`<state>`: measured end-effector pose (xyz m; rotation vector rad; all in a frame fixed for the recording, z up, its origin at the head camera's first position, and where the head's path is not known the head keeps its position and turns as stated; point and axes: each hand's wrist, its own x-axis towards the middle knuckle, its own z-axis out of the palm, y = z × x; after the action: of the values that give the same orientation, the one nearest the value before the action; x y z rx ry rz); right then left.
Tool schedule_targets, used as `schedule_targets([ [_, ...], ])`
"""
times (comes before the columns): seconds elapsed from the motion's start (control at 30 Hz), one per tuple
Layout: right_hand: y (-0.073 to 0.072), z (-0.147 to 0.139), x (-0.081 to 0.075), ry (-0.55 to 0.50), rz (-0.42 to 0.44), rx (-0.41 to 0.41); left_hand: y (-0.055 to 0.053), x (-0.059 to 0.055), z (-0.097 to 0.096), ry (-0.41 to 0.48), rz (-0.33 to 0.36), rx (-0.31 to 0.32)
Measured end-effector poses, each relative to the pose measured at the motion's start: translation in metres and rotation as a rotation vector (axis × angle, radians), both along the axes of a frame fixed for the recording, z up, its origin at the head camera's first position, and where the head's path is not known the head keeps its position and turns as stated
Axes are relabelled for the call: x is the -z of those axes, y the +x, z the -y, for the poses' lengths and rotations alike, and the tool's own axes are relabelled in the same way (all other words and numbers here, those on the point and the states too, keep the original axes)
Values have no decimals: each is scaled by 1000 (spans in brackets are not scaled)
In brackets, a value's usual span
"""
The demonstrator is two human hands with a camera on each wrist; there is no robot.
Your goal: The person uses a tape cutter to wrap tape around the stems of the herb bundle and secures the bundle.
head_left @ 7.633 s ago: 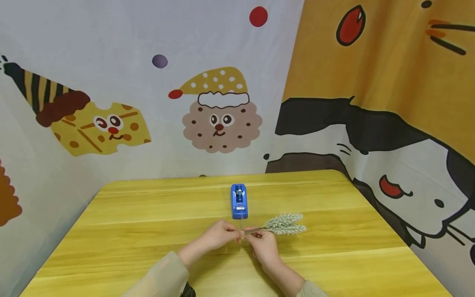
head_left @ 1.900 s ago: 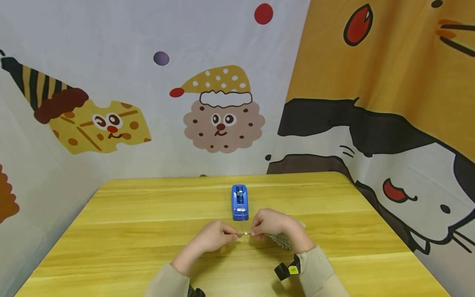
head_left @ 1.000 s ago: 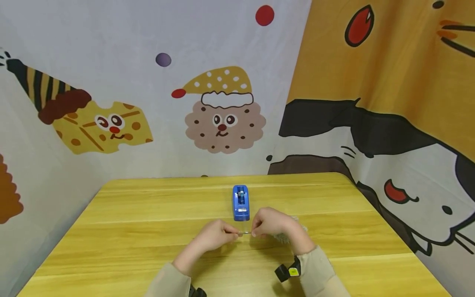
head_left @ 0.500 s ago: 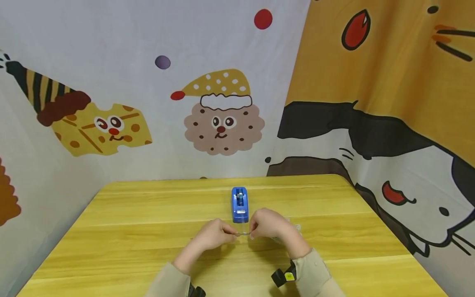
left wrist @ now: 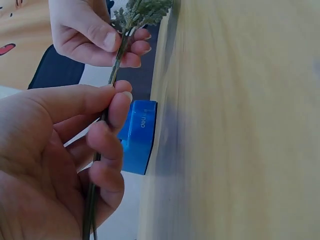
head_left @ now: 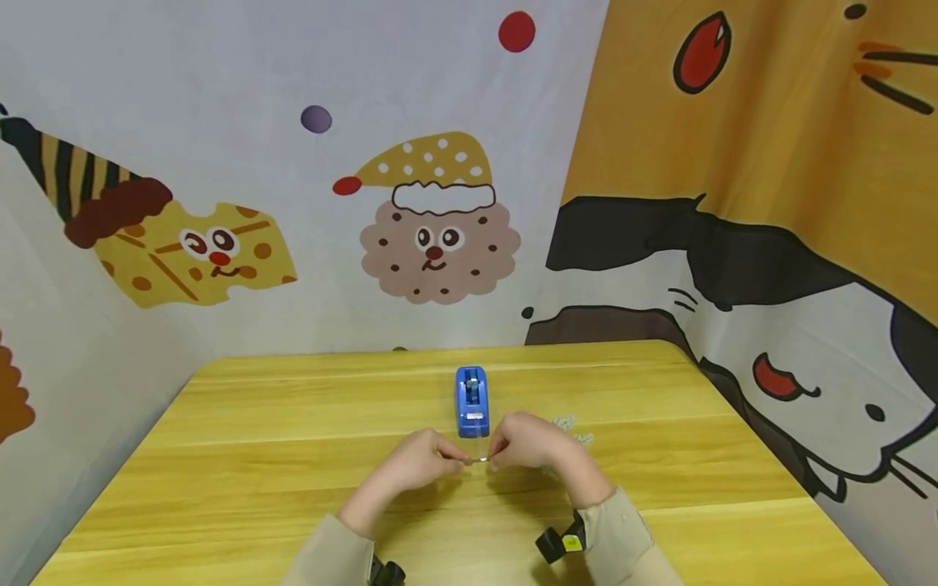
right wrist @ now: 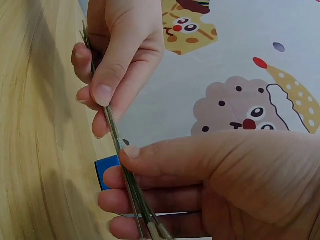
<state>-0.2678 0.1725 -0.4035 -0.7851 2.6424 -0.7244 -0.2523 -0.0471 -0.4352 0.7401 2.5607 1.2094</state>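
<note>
A bunch of thin green stems with pale green, grainy flower heads lies across both hands. My left hand grips the bare lower stems between thumb and curled fingers. Closer to the heads, my right hand pinches the stems with its thumb against the fingers. A short stretch of stem shows between the two hands. From the blue tape dispenser a clear tape strip reaches to that stretch. In the head view the right hand and forearm hide most of the heads.
The wood-grain table carries the dispenser just beyond the hands. Behind it hangs a white cloth with cartoon prints, and an orange cartoon cloth is at the right. Black wrist cameras sit by the sleeves.
My right hand has gone from beneath the stems to over them since the oldest frame. Lately the flower heads shift behind the right wrist as the bunch turns; the left hand keeps its grip.
</note>
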Motion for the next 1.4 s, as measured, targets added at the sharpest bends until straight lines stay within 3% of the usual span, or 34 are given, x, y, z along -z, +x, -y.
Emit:
schedule_targets([
  [0.53, 8, 9, -4, 81, -86, 28, 2, 3, -1, -4, -19, -53],
  [1.0, 6, 10, 0, 127, -137, 42, 2, 2, -2, 7, 11, -7],
  [1.4, 6, 10, 2, 132, -166, 53, -2, 5, 1, 12, 27, -17],
])
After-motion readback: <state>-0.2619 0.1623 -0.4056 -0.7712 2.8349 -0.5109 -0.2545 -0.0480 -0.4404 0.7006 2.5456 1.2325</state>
